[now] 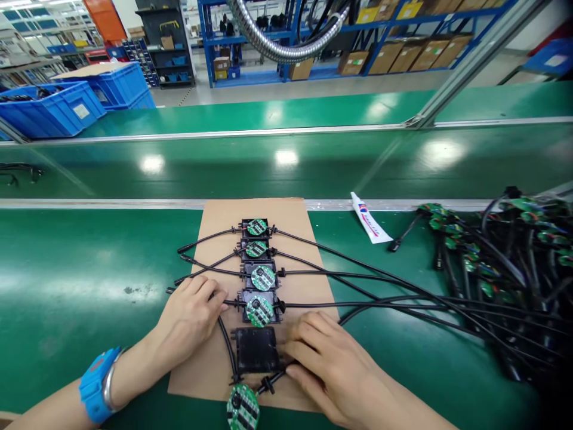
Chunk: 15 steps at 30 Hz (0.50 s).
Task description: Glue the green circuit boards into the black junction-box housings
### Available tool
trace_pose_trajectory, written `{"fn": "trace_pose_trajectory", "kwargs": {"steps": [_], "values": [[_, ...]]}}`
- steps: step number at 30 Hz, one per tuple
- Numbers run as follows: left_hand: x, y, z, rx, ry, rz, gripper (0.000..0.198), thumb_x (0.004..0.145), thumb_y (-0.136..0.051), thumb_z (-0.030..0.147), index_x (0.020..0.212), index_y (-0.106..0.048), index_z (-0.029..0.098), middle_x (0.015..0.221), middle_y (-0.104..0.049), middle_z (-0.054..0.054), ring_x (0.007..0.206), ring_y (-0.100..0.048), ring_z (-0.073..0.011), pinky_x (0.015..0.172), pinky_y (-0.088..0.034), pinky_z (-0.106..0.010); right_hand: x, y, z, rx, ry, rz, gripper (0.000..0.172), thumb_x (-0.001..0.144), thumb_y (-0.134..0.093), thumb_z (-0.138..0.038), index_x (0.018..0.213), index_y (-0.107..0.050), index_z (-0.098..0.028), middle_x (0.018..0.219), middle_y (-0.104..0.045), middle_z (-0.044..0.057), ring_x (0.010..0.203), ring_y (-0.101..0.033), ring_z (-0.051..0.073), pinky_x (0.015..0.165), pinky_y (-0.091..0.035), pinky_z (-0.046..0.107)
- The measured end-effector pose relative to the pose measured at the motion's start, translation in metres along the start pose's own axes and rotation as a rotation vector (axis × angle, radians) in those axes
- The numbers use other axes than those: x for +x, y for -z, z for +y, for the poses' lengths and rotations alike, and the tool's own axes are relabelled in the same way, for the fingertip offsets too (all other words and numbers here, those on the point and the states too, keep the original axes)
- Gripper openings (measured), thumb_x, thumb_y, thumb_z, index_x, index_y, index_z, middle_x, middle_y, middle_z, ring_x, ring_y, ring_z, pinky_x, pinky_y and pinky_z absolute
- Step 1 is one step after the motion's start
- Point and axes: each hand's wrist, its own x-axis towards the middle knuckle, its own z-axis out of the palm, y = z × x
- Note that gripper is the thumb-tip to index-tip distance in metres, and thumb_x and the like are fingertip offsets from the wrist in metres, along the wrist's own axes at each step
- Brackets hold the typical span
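My left hand [194, 307] is closed at the left of the column, its fingertips at a black cable beside the fourth board; which cable they grip is partly hidden. My right hand [324, 358] pinches the black cable [278, 376] of the nearest round green circuit board [243, 407]. That board lies off the near edge of the cardboard sheet [255, 207], a second cable running up from it toward my left hand. Between my hands sits a bare black plastic housing [257, 350]. Beyond it, several housings in a column carry round green boards [259, 310] with cables on both sides.
A tangled pile of black cables with green boards [487, 257] covers the bench's right side. A white tube [370, 221] lies near the rail [250, 204]. Blue bins [54, 110] stand at far left. Overhead hangs a metal flexible hose [286, 51].
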Motion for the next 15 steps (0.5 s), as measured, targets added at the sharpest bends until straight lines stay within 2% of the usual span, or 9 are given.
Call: {"fn": "trace_pose_trajectory", "kwargs": {"steps": [3, 5, 7, 10, 15], "values": [[-0.003, 0.008, 0.001, -0.122, -0.043, 0.012, 0.025, 0.093, -0.046, 0.021, 0.114, -0.059, 0.014, 0.099, -0.06, -0.01, 0.091, -0.051, -0.0248, 0.078, -0.042, -0.04, -0.008, -0.007, -0.002, 0.084, -0.012, -0.074, 0.009, 0.088, -0.048, -0.014, 0.082, -0.054, -0.018, 0.082, -0.055, 0.005, 0.075, -0.045, 0.019, 0.066, -0.038, 0.034], [-0.008, 0.017, 0.0, -0.316, -0.137, -0.076, 0.03, 0.089, -0.05, 0.024, 0.118, -0.056, 0.017, 0.106, -0.059, -0.009, 0.095, -0.051, -0.0246, 0.084, -0.04, -0.041, -0.012, -0.01, 0.0, 0.141, 0.013, -0.024, 0.012, 0.09, -0.044, -0.01, 0.083, -0.051, -0.017, 0.081, -0.054, 0.005, 0.074, -0.044, 0.018, 0.065, -0.037, 0.033], [-0.014, 0.023, -0.002, -0.453, -0.236, -0.172, 0.027, 0.087, -0.052, 0.025, 0.113, -0.057, 0.019, 0.106, -0.059, -0.008, 0.097, -0.051, -0.0241, 0.089, -0.038, -0.041, -0.016, -0.009, 0.002, 0.218, 0.021, 0.064, 0.01, 0.091, -0.043, -0.01, 0.088, -0.049, -0.017, 0.082, -0.053, 0.006, 0.074, -0.044, 0.017, 0.064, -0.038, 0.032], [-0.022, 0.022, -0.005, -0.433, -0.241, -0.158, 0.015, 0.092, -0.046, 0.02, 0.097, -0.059, 0.02, 0.093, -0.06, -0.005, 0.089, -0.052, -0.0215, 0.089, -0.036, -0.04, -0.019, -0.004, 0.007, 0.249, -0.008, 0.163, 0.006, 0.093, -0.044, -0.012, 0.091, -0.046, -0.017, 0.082, -0.051, 0.005, 0.072, -0.043, 0.016, 0.063, -0.038, 0.03], [-0.029, 0.005, -0.004, -0.319, -0.194, -0.109, 0.013, 0.095, -0.046, 0.019, 0.098, -0.058, 0.019, 0.094, -0.061, -0.005, 0.085, -0.051, -0.0198, 0.076, -0.037, -0.034, -0.023, -0.004, 0.018, 0.107, -0.097, 0.119, 0.012, 0.094, -0.041, -0.013, 0.085, -0.046, -0.019, 0.079, -0.051, 0.004, 0.07, -0.045, 0.017, 0.06, -0.038, 0.029]]}}
